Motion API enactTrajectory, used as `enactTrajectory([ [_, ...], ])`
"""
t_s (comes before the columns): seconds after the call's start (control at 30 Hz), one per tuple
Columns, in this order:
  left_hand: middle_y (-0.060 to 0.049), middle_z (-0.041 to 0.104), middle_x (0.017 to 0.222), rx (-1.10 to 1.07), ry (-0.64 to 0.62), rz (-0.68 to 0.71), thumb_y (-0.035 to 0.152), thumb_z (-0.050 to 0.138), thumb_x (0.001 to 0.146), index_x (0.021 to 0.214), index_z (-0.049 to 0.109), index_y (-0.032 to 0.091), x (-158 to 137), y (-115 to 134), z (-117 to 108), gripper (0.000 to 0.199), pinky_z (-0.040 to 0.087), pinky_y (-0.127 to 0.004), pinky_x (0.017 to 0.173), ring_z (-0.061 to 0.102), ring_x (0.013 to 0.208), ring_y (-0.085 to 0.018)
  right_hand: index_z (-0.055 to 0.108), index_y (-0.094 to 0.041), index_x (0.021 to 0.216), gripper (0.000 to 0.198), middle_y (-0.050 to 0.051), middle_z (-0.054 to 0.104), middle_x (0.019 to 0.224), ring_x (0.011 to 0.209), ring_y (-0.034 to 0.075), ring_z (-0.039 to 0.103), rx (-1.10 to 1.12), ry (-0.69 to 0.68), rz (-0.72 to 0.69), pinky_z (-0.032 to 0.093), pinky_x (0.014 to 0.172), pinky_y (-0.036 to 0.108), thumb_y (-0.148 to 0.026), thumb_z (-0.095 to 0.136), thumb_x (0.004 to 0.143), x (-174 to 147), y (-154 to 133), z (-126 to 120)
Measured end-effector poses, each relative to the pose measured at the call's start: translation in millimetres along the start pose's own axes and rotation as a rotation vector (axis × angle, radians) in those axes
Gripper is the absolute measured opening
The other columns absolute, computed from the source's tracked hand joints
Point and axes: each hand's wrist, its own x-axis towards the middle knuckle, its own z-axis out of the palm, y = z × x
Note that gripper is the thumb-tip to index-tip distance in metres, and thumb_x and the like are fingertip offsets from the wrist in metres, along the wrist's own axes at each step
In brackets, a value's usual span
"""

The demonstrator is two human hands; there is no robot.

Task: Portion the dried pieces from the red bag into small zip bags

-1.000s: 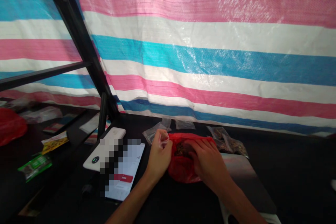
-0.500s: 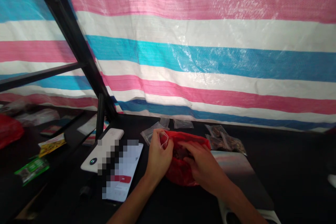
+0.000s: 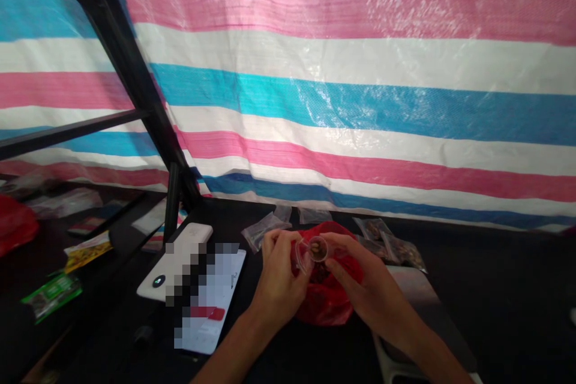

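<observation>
A small round clear cup [image 3: 318, 248] holds brown pieces, and my right hand [image 3: 369, 282] pinches it between thumb and fingers. Close against its left side is a small clear plastic bag [image 3: 303, 256], its mouth spread apart, gripped by my left hand [image 3: 279, 276]. Both hands are above an open red plastic bag [image 3: 326, 307] on the black table. Dark bits show inside the red bag; my hands hide part of it.
Clear bags [image 3: 265, 231] lie behind my left hand, and filled bags [image 3: 405, 249] behind my right. To the left are a phone [image 3: 202, 333] and a white power bank [image 3: 193, 237]. A flat grey scale [image 3: 418, 294] sits at right. Snack packets [image 3: 54, 295] lie far left.
My right hand has come up out of the red bag with the small cup of brown pieces. It is now beside the clear bag in my left hand.
</observation>
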Motion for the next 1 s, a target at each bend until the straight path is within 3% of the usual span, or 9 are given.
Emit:
enactTrajectory([
  [0.13,-0.008,0.057,0.113,0.021,-0.063,-0.060,0.016,0.067,0.082,0.112,0.060,0.025,-1.3,0.5,0.6,0.032,0.046,-0.048,0.101,0.049,0.115,-0.028,0.067,-0.029,0.127,0.033,0.008,0.066,0.128,0.120,0.023,0.064,-0.279,0.047,-0.220,0.054,0.103,0.040,-0.020,0.054,0.098,-7.7,5.6,9.0],
  [0.27,-0.009,0.056,0.115,0.034,-0.070,-0.078,0.025,0.070,0.084,0.113,0.061,0.025,-0.9,2.5,-1.8,0.030,0.046,-0.051,0.101,0.049,0.115,-0.030,0.064,-0.031,0.132,0.040,0.008,0.063,0.135,0.125,0.022,0.061,-0.387,0.069,-0.373,0.054,0.103,0.039,-0.012,0.048,0.100,-13.1,14.2,9.0],
  [0.4,-0.008,0.059,0.112,0.046,-0.045,0.017,0.026,0.067,0.088,0.110,0.059,0.024,-0.5,3.0,-2.5,0.023,0.046,-0.049,0.101,0.049,0.115,-0.029,0.064,-0.031,0.130,0.036,0.008,0.063,0.133,0.121,0.023,0.064,-0.376,0.231,-0.380,0.054,0.103,0.040,-0.015,0.053,0.100,-10.6,13.1,6.1],
  [0.5,-0.008,0.056,0.118,0.055,0.009,0.043,0.025,0.065,0.090,0.110,0.057,0.024,1.9,2.0,-3.5,0.022,0.045,-0.049,0.103,0.049,0.117,-0.029,0.063,-0.028,0.127,0.031,0.009,0.064,0.129,0.118,0.023,0.065,-0.359,0.287,-0.282,0.055,0.102,0.039,-0.019,0.054,0.099,-5.8,10.8,6.1],
  [0.73,-0.008,0.051,0.113,0.163,0.349,-0.041,0.031,0.055,0.095,0.100,0.050,0.025,7.0,15.1,-32.3,0.010,0.047,-0.046,0.095,0.050,0.111,-0.028,0.068,-0.024,0.121,0.031,0.008,0.070,0.124,0.111,0.026,0.066,-0.552,-0.161,-0.110,0.051,0.098,0.044,-0.012,0.055,0.096,-4.0,21.9,14.5],
  [0.83,-0.008,0.050,0.108,0.231,0.473,-0.218,0.040,0.054,0.093,0.098,0.048,0.025,-15.1,29.5,-43.4,0.017,0.049,-0.045,0.087,0.055,0.103,-0.029,0.068,-0.024,0.122,0.035,0.007,0.071,0.124,0.112,0.025,0.065,-0.593,-0.231,-0.088,0.048,0.097,0.042,-0.008,0.050,0.097,-5.2,20.8,15.2],
  [0.93,-0.006,0.056,0.097,0.169,0.199,-0.492,0.051,0.054,0.092,0.095,0.048,0.026,-42.7,39.1,-37.1,0.026,0.048,-0.038,0.059,0.064,0.074,-0.026,0.069,-0.024,0.122,0.037,0.007,0.071,0.125,0.114,0.026,0.063,-0.613,-0.277,-0.069,0.046,0.097,0.041,-0.006,0.049,0.096,-5.9,13.1,14.4],
  [1.0,-0.006,0.061,0.089,0.083,0.038,-0.632,0.055,0.051,0.093,0.094,0.047,0.027,-53.1,40.5,-24.9,0.028,0.046,-0.037,0.055,0.067,0.066,-0.027,0.067,-0.023,0.127,0.041,0.007,0.071,0.127,0.116,0.027,0.061,-0.620,-0.305,-0.069,0.045,0.098,0.042,-0.005,0.049,0.094,-6.7,6.8,14.6],
])
